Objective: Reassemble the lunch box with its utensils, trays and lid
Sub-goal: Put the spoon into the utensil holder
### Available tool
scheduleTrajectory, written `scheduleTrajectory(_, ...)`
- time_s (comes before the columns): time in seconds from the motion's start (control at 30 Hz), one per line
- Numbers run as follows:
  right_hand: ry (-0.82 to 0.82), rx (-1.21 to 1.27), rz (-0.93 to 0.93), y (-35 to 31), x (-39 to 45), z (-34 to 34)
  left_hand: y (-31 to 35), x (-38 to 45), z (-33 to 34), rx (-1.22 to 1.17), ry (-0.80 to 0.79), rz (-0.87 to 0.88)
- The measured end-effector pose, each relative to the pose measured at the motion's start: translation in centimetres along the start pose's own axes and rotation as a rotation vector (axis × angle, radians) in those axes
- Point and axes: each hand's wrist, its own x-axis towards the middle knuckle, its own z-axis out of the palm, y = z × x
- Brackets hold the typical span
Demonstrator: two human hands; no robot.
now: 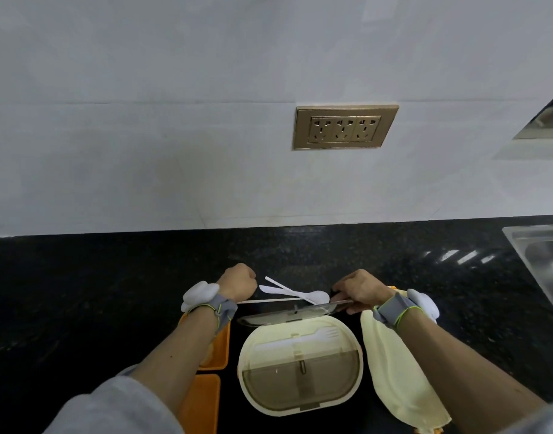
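Observation:
The cream lunch box lid (300,399) lies on the black counter in front of me, with a white fork (319,335) clipped in its utensil bay. Its smoky clear flap (278,316) is swung up, and my right hand (359,292) pinches the flap's right end. My left hand (239,281) hovers curled just left of a white spoon (312,297) and two white chopsticks (284,289) that lie behind the lid. Nothing shows in its fingers. One chopstick (269,301) reaches from my left wrist to my right hand.
Two orange trays (220,346) (203,402) sit left of the lid, partly under my left forearm. The cream box body (394,364) lies to the right under my right arm. A steel sink (544,255) is at the far right, and a wall socket (344,128) is above.

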Motion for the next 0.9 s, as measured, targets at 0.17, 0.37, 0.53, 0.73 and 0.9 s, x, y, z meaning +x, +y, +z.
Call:
scheduleTrajectory(0.17, 0.010, -0.032, -0.024, 0.0, 0.0, 0.3, -0.1, -0.1, 0.2, -0.033, -0.023, 0.010)
scheduleTrajectory(0.37, 0.035, 0.000, -0.038, 0.4, 0.3, 0.3, -0.4, 0.1, 0.2, -0.029, -0.036, 0.025)
scheduleTrajectory(0.53, 0.034, 0.099, -0.076, 0.2, 0.6, 0.9, -0.5, -0.1, 0.1, -0.005, -0.049, 0.043)
scheduleTrajectory(0.73, 0.029, 0.153, -0.225, -0.8, -0.3, 0.3, -0.5, -0.3, -0.2, -0.011, -0.046, 0.075)
scheduleTrajectory(0.9, -0.018, 0.144, -0.296, -1.3, -1.1, -0.2, -0.4, -0.8, -0.5, 0.014, 0.012, 0.084)
